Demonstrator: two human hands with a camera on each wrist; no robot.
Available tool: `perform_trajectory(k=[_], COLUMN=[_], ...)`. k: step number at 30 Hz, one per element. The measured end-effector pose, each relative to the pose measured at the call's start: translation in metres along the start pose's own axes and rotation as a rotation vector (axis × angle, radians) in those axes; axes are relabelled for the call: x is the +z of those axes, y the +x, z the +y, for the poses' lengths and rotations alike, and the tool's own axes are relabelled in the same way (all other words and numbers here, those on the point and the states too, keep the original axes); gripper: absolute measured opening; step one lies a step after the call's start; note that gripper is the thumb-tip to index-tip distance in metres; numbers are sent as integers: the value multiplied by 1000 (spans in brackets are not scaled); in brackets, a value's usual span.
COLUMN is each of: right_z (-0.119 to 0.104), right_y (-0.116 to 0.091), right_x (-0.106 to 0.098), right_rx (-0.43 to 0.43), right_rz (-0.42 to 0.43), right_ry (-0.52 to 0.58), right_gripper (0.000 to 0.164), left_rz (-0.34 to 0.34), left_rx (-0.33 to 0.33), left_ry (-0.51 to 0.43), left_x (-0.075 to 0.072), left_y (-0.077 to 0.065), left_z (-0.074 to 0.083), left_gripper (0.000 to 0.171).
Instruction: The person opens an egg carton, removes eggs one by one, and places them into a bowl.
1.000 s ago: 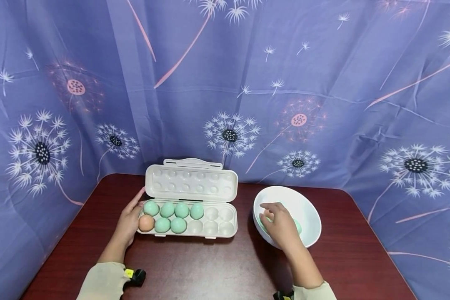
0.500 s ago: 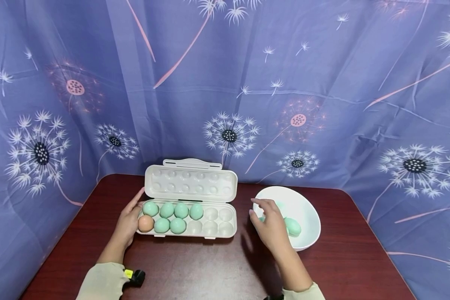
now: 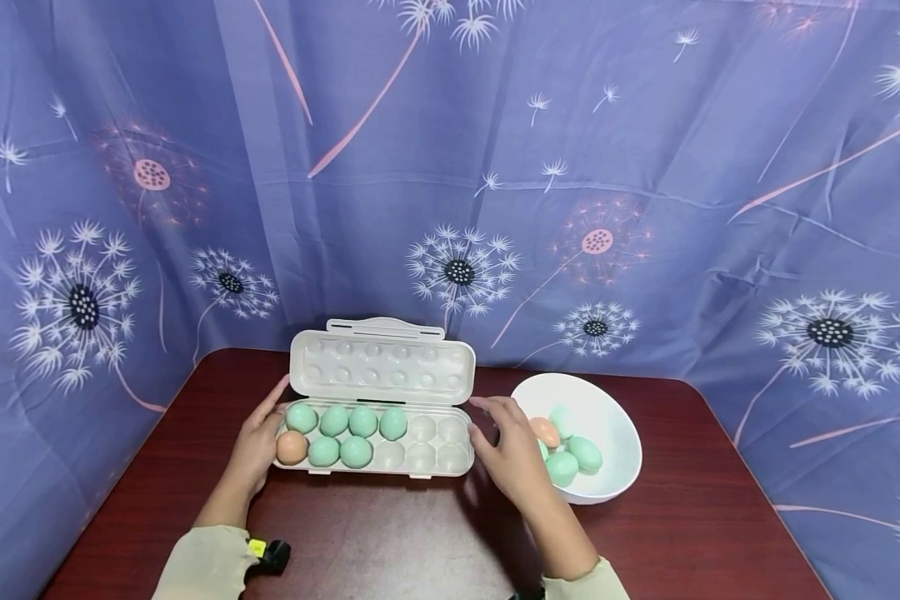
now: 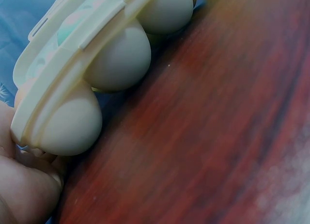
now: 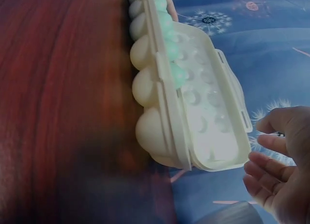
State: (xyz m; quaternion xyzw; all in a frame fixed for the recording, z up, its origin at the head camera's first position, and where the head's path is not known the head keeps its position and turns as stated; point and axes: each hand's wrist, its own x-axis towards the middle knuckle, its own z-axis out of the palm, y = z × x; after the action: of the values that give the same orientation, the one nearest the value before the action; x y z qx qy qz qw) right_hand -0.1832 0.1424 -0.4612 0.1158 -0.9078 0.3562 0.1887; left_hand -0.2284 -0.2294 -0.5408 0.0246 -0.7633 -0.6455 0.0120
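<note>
A pale egg carton (image 3: 390, 457) lies with its lid (image 3: 382, 364) raised at the back. Several green eggs (image 3: 356, 451) and one brown egg (image 3: 292, 447) fill its left cups; the right cups hold none. My left hand (image 3: 253, 442) rests against the carton's left end, its fingers partly hidden beside the cups in the left wrist view. At the opposite end is my right hand (image 3: 512, 450), fingers spread and slightly bent, nothing in them. In the right wrist view it appears apart from the carton (image 5: 167, 103).
Right of my right hand stands a white bowl (image 3: 618, 450). Inside lie an orange-brown egg (image 3: 545, 432) and several green eggs, one partly covered by the hand. A dandelion-print curtain (image 3: 457, 167) hangs along the back edge of the dark red table (image 3: 390, 533).
My right hand has moved left, out of the bowl and over to the carton's right end, uncovering the eggs in the bowl. My left hand and the carton have stayed in place.
</note>
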Motion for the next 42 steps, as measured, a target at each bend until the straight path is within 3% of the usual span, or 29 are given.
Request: perform_trajectory(k=[6,25,42], right_z=[1,-7,-17], right_y=[2,13,18], right_x=[13,45,76], right_rx=[-12,-111,-125], right_rz=[-60,-136,-193], right_ry=[-2,-53,-34], right_gripper=[38,48,51], left_rz=[-1,-1,0], left_rx=[5,29,4], left_ry=[-2,-10,0], left_x=[-1,-1,-1], left_y=[1,0,2], left_z=[-1,0,1], left_gripper=[50,52,51])
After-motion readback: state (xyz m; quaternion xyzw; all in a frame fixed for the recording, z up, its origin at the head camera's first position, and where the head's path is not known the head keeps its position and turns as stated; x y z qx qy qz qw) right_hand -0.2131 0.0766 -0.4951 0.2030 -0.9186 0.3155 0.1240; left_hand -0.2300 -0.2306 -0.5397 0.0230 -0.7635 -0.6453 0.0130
